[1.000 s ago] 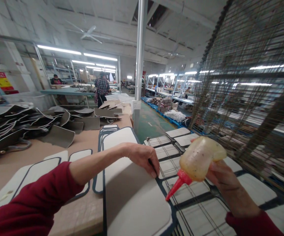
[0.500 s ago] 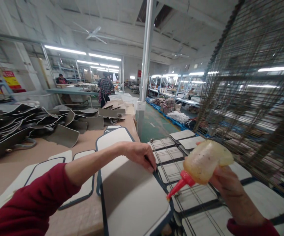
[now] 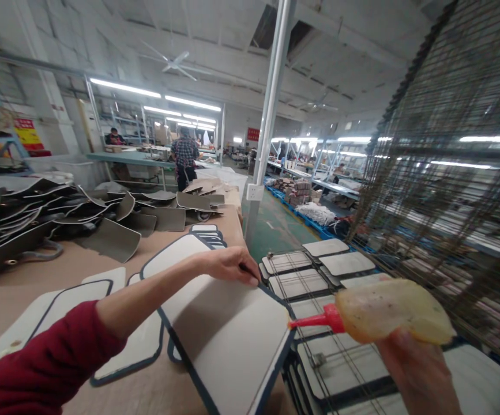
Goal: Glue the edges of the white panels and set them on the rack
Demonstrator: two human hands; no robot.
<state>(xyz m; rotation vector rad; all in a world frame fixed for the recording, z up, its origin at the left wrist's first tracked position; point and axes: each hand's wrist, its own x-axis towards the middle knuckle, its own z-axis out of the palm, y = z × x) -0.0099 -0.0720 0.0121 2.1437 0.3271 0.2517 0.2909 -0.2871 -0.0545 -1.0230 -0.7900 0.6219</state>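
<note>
- Close by, a squeeze bottle [image 3: 392, 308] is lying almost level in the air, looking yellowish, cloudy and speckled; its red nozzle [image 3: 319, 320] is pointing left.
- The right hand [image 3: 416, 363] is wrapping its grip around that bottle from below, thumb showing, most fingers hidden.
- A whitish panel [image 3: 241, 334] with rounded corners and dark blue edging is tilting above the table [image 3: 72, 271], its right corner meeting the nozzle tip.
- Farther out, the left hand [image 3: 232, 262] is keeping a narrow grip, pinching the panel's far edge.
- Beyond, curved grey pieces [image 3: 111, 242] are lying heaped.
</note>
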